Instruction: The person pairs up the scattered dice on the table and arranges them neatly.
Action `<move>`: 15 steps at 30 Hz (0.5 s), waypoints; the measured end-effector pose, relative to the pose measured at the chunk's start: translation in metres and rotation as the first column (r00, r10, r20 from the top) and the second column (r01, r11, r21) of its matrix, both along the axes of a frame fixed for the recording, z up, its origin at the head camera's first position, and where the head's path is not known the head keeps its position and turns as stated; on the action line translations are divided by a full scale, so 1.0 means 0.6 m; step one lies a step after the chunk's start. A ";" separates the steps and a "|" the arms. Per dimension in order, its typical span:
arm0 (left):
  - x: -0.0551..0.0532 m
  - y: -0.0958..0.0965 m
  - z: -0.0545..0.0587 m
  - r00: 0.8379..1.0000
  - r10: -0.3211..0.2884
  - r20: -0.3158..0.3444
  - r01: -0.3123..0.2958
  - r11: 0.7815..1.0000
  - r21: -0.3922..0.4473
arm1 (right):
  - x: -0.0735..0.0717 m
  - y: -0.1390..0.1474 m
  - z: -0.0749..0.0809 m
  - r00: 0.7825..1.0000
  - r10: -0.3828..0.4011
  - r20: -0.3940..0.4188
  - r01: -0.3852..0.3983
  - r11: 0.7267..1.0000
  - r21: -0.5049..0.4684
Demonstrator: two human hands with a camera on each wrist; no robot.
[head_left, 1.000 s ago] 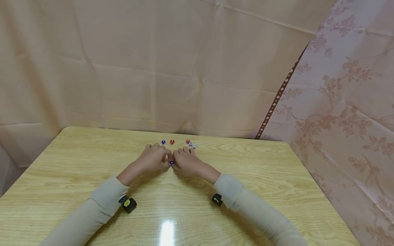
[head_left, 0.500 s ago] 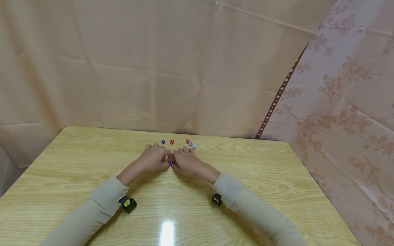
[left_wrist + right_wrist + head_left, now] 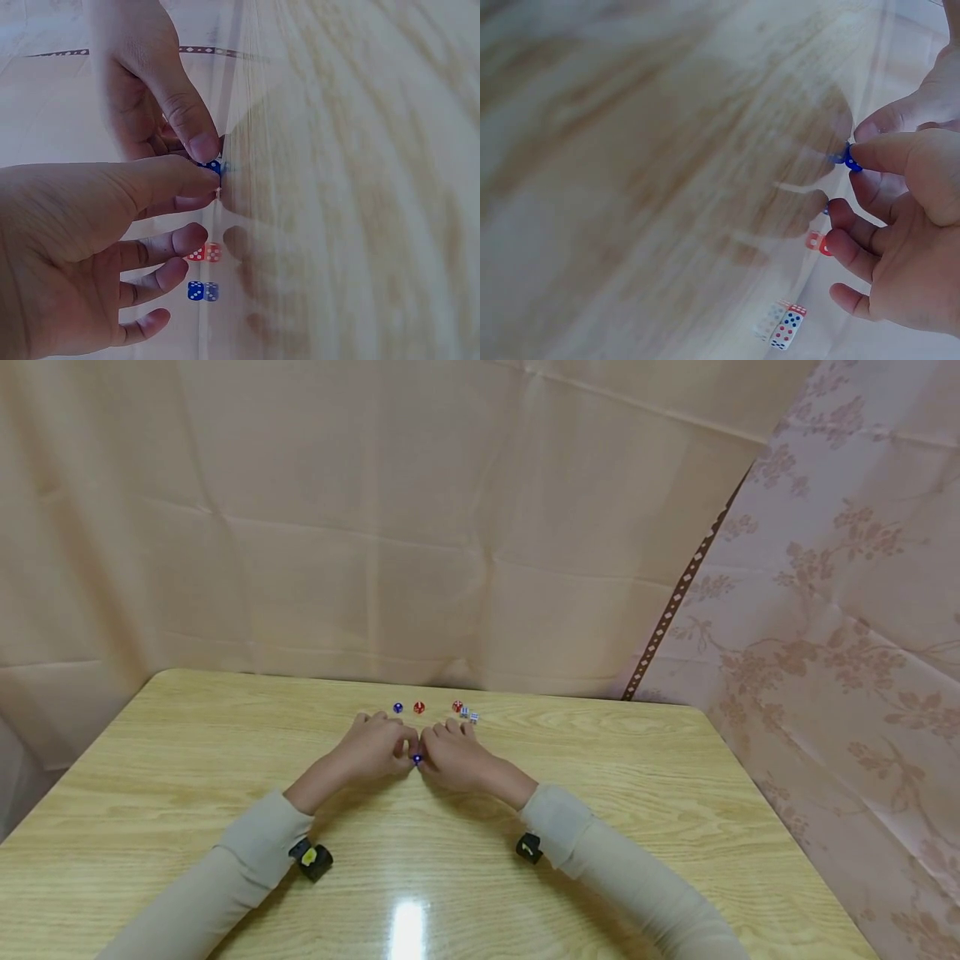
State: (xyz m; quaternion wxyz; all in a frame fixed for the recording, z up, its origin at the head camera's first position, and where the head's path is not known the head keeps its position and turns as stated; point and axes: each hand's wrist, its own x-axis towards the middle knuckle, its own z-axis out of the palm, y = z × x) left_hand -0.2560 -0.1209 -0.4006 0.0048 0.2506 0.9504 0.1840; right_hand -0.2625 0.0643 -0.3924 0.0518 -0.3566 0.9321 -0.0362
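A blue die [image 3: 417,760], half hidden, sat on the table [image 3: 427,860], pinched by the fingers of both the left hand [image 3: 377,747] and right hand [image 3: 456,756], while beyond them lay another blue die [image 3: 398,707], a red die [image 3: 419,707] and two white dice [image 3: 474,717] partly blocking a second red one [image 3: 457,705]

Small blue die [image 3: 417,759], white-pipped, at tabletop [image 3: 637,777] between left hand [image 3: 377,748] and right hand [image 3: 456,757]

White-pipped blue die [image 3: 417,759], yellow wood-grained table [image 3: 615,810], pink flowered cloth [image 3: 847,610]
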 end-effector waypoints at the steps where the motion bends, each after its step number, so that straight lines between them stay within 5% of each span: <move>1: 0.000 -0.001 0.000 1.000 -0.001 -0.001 0.001 1.000 0.001 | 0.000 0.000 0.000 1.000 0.001 0.001 -0.001 1.000 0.000; 15: 0.003 -0.002 0.001 1.000 -0.007 -0.003 0.007 1.000 0.022 | -0.013 0.006 0.019 0.998 0.001 0.059 0.002 0.999 -0.052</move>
